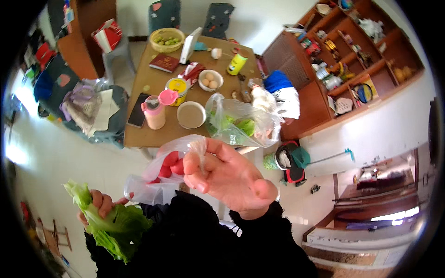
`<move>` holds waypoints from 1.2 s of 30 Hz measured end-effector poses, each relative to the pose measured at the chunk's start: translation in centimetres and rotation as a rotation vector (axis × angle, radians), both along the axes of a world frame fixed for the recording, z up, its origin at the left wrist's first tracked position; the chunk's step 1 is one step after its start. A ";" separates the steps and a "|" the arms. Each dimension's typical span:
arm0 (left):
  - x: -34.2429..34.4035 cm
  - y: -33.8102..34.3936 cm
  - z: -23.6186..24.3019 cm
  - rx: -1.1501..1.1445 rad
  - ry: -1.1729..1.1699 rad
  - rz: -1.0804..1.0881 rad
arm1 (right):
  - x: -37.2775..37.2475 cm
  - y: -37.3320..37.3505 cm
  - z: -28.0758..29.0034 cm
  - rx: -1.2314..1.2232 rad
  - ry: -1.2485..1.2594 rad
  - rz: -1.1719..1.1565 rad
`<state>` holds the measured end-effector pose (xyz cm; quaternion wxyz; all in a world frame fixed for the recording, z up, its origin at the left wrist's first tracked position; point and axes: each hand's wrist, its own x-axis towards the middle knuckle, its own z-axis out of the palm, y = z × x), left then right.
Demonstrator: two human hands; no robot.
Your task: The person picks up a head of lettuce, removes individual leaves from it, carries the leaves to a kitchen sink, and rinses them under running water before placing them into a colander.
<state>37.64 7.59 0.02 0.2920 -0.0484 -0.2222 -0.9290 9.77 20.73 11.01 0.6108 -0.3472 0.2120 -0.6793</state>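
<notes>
My left hand [99, 204] is out at the lower left, fingers curled around the pale stem end of a bunch of leafy green lettuce [116, 227], whose frilly leaves spill down beside my black sleeve. My right hand [232, 176] is turned palm up in front of me, bent fingers gripping the gathered neck of a clear plastic bag [153, 185] — the thumb stands well apart from them. The bag hangs to the left of that hand with red, rounded produce [171, 164] inside; I cannot tell which kind. Both hands are on my side of the brown table [141, 135]. On its near edge lies another clear bag, a carrier bag [222, 127] with green leaves showing through, and just left of it sits a cream bowl [191, 128]. Left of that stands a pink bottle [155, 118] with its lid flipped up — a yellow tin [177, 88] is just behind, and a dark smartphone [137, 111] lies beside the bottle. Farther back, a white bowl [211, 89] holds eggs [208, 81], and a yellow basin [166, 48] holds green fruit.
</notes>
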 end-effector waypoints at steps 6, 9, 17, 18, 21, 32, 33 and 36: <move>-0.5 2.4 -0.3 -0.025 -0.064 0.138 | 0.3 -2.2 -2.0 -0.019 0.026 0.200; -2.5 3.0 0.2 0.039 0.121 0.191 | 0.0 -3.4 -2.4 -0.011 0.182 0.251; -2.3 4.8 -0.2 0.108 0.193 0.393 | 0.5 -6.6 -10.6 0.233 0.483 0.417; -1.7 5.0 -0.8 0.123 0.181 0.404 | 0.7 -7.1 -11.8 0.278 0.491 0.447; -1.6 5.3 0.7 0.216 -0.055 0.523 | 2.2 -8.7 -15.7 0.334 0.471 0.419; 5.9 0.2 -1.9 0.302 -0.089 0.547 | 6.4 -19.0 -26.3 0.358 1.089 0.114; 6.8 -0.7 -1.6 0.297 -0.098 0.527 | 6.8 -19.9 -28.0 0.333 1.137 -0.039; 9.8 -2.8 -2.0 0.320 -0.071 0.542 | 6.9 -23.4 -31.2 0.550 1.037 -0.283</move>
